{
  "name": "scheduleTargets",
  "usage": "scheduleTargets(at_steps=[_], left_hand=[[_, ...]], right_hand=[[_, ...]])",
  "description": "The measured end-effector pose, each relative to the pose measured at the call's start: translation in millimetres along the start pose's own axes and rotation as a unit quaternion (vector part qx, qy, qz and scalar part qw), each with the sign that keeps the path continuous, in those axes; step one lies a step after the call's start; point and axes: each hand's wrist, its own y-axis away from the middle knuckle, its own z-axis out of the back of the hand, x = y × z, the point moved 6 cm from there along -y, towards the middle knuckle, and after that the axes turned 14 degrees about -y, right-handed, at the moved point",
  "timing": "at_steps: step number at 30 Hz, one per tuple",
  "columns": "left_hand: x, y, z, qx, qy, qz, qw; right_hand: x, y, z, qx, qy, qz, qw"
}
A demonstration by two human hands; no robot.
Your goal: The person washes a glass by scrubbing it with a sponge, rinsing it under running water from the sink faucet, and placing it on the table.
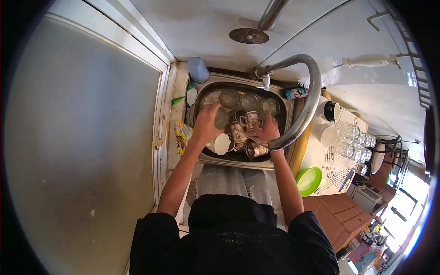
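My left hand (207,123) is over the left part of the metal sink (213,82), its fingers curled round a clear glass (221,118). My right hand (267,131) is among the striped brown mugs (251,118) on the right, thumb and fingers apart. Whether it touches a mug, I cannot tell for sure. More clear glasses (229,97) lie along the back of the sink. Near my left wrist sits a white cup (222,144), and another striped mug (255,150) lies on its side at the front.
A curved metal faucet (316,91) arches over the sink's right side. On the right counter are white cups (327,135), several glass mugs (350,131) and a green bowl (309,180). A blue-grey container (198,69) and a yellow packet (182,133) stand left. A bottle brush (366,60) hangs above.
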Motion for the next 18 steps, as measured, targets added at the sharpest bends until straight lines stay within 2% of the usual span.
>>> scheduleTargets(at_steps=[2, 3, 5, 6, 7, 8, 9, 10, 11, 12, 13, 14, 17, 18], left_hand=[[-23, 3, 13, -0.042, 0.011, -0.057, 0.997], [-33, 8, 27, -0.04, 0.008, -0.056, 0.998], [-61, 9, 43, -0.027, 0.019, -0.076, 0.997], [-74, 11, 51, -0.029, 0.03, -0.088, 0.995], [-83, 12, 55, -0.028, 0.03, -0.092, 0.995], [-92, 12, 57, -0.019, 0.046, -0.098, 0.994], [-100, 12, 60, -0.011, 0.061, -0.105, 0.993], [-110, 12, 66, -0.022, 0.048, -0.118, 0.992], [-118, 12, 71, -0.024, 0.046, -0.124, 0.991], [-126, 11, 74, -0.008, 0.039, -0.126, 0.991], [-132, 12, 76, 0.007, 0.031, -0.127, 0.991], [-137, 14, 78, -0.007, 0.018, -0.127, 0.992], [-148, 17, 84, -0.028, -0.017, -0.116, 0.993], [-152, 17, 86, -0.031, -0.021, -0.124, 0.992]], right_hand=[[28, 10, 2, -0.086, 0.11, 0.128, 0.982], [40, 16, -3, -0.085, 0.106, 0.127, 0.983], [69, 25, -12, -0.042, 0.031, 0.286, 0.957], [74, 29, -16, -0.013, -0.027, 0.275, 0.961], [71, 30, -21, -0.017, -0.026, 0.275, 0.961], [53, 22, -29, 0.029, -0.192, 0.2, 0.96], [36, 15, -42, 0.075, -0.352, 0.121, 0.925], [23, 12, -49, 0.055, -0.445, 0.044, 0.893], [19, 12, -47, 0.052, -0.447, 0.05, 0.892], [14, 15, -51, 0.058, -0.62, -0.043, 0.781], [11, 21, -59, 0.064, -0.762, -0.133, 0.631], [14, 24, -58, 0.065, -0.763, -0.127, 0.63], [14, 34, -64, 0.056, -0.711, -0.175, 0.679], [27, 44, -62, 0.044, -0.709, -0.204, 0.673]])
